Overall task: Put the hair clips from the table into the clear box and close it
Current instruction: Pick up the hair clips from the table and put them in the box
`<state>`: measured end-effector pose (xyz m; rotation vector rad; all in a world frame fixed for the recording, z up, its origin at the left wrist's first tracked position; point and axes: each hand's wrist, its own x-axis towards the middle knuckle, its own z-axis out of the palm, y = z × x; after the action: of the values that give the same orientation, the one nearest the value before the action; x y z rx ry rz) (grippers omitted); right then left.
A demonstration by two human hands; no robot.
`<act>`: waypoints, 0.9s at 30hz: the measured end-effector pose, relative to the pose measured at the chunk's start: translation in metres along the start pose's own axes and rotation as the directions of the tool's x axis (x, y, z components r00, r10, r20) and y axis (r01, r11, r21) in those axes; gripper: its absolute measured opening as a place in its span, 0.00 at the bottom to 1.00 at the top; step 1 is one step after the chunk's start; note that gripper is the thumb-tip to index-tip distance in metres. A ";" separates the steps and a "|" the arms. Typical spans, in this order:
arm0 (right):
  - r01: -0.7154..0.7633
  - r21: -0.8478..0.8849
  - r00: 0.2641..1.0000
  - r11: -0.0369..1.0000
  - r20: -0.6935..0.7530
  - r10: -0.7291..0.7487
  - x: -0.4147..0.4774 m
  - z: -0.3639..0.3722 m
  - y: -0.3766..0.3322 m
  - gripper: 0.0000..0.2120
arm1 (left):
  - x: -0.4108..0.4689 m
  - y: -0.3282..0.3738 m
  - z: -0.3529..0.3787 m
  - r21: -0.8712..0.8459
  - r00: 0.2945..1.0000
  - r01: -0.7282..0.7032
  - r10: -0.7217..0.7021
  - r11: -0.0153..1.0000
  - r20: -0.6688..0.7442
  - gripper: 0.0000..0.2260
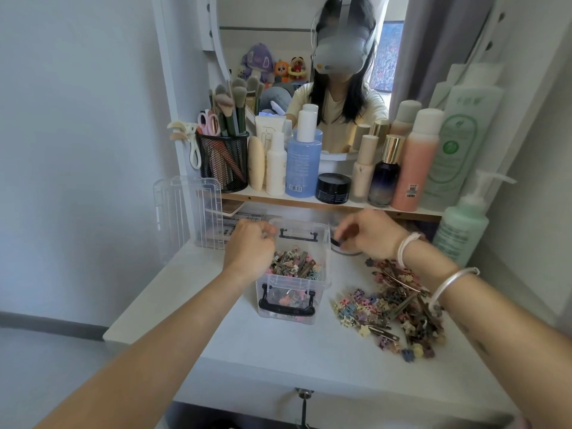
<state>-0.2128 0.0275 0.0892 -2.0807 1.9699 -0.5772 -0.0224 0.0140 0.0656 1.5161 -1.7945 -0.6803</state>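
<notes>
Two hands reach to the open clear box (292, 300) on the white table (216, 329).

A clear lid (188, 212) leans at the far left. Next, the left hand (250, 244) sits at the box's left rim with its fingers curled; I cannot tell if it holds anything. The box is partly full of hair clips (294, 264). The right hand (370, 233) is by the right rim, fingers bent, grip unclear. A big pile of clips (393, 308) lies on the table under that arm.

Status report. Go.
Left hand curled at clear box rim, right hand curled beside it; holds unclear. Box open, part filled; lid standing left. Large hair clips pile on table, right.
</notes>
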 end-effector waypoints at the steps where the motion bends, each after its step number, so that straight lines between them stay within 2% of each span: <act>1: 0.026 0.167 0.999 0.986 -0.036 -0.020 0.000 -0.007 -0.008 0.07 | 0.000 0.000 0.000 0.000 1.000 0.001 -0.001 1.000 -0.001 0.13; 2: 0.069 0.307 0.997 0.949 -0.040 -0.060 -0.002 -0.011 -0.017 0.07 | 0.000 0.000 0.001 -0.001 1.000 0.003 -0.003 1.000 -0.002 0.13; 3: 0.111 0.377 0.993 0.920 -0.019 -0.112 -0.002 -0.013 -0.025 0.08 | 0.000 0.000 0.001 -0.002 1.000 0.006 -0.006 1.000 -0.003 0.13; 6: 0.173 0.318 0.977 0.932 0.065 -0.203 -0.003 -0.010 -0.037 0.09 | 0.001 -0.001 0.002 -0.002 1.000 0.008 -0.008 1.000 -0.005 0.13; 9: 0.067 0.281 0.994 0.957 0.062 -0.088 -0.011 -0.016 -0.030 0.08 | 0.000 -0.001 0.003 -0.005 1.000 0.006 -0.006 1.000 0.000 0.13; 11: -0.002 0.047 0.982 0.999 0.189 -0.007 -0.020 -0.015 -0.019 0.12 | 0.000 -0.002 0.003 -0.006 1.000 0.001 -0.001 1.000 -0.001 0.13; 13: -0.014 -0.212 0.910 0.977 0.402 0.101 -0.030 -0.006 -0.008 0.21 | 0.000 -0.002 0.003 -0.010 1.000 0.005 -0.005 1.000 -0.003 0.13; 15: -0.024 -0.292 0.829 0.956 0.529 0.183 -0.039 0.004 -0.003 0.27 | -0.001 -0.003 0.003 -0.012 1.000 0.005 -0.005 1.000 -0.001 0.13; 16: -0.023 -0.297 0.812 0.955 0.552 0.191 -0.043 0.009 -0.002 0.29 | -0.001 -0.003 0.003 -0.013 1.000 0.002 -0.002 1.000 0.001 0.13; 20: 0.045 -0.289 0.857 0.956 0.503 0.112 -0.042 0.025 -0.003 0.25 | 0.000 -0.004 0.004 -0.032 1.000 0.011 -0.011 0.999 0.001 0.13; 23: 0.116 -0.292 0.892 0.950 0.451 0.030 -0.038 0.034 -0.005 0.16 | -0.001 -0.003 0.003 -0.028 1.000 0.010 -0.010 1.000 -0.001 0.13; 25: 0.152 -0.311 0.913 0.938 0.407 -0.013 -0.038 0.036 -0.004 0.05 | -0.001 -0.003 0.003 -0.030 1.000 0.008 -0.008 1.000 0.001 0.13; 26: 0.157 -0.311 0.921 0.938 0.389 -0.025 -0.037 0.037 -0.004 0.02 | -0.001 -0.003 0.003 -0.034 1.000 0.007 -0.006 0.999 0.002 0.13; 27: 0.156 -0.304 0.927 0.940 0.373 -0.034 -0.036 0.037 -0.002 0.03 | -0.001 -0.004 0.003 -0.038 1.000 0.005 -0.005 0.999 0.003 0.13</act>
<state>-0.1960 0.0593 0.0517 -2.2795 1.8483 0.1374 -0.0224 0.0143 0.0607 1.4961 -1.7703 -0.7153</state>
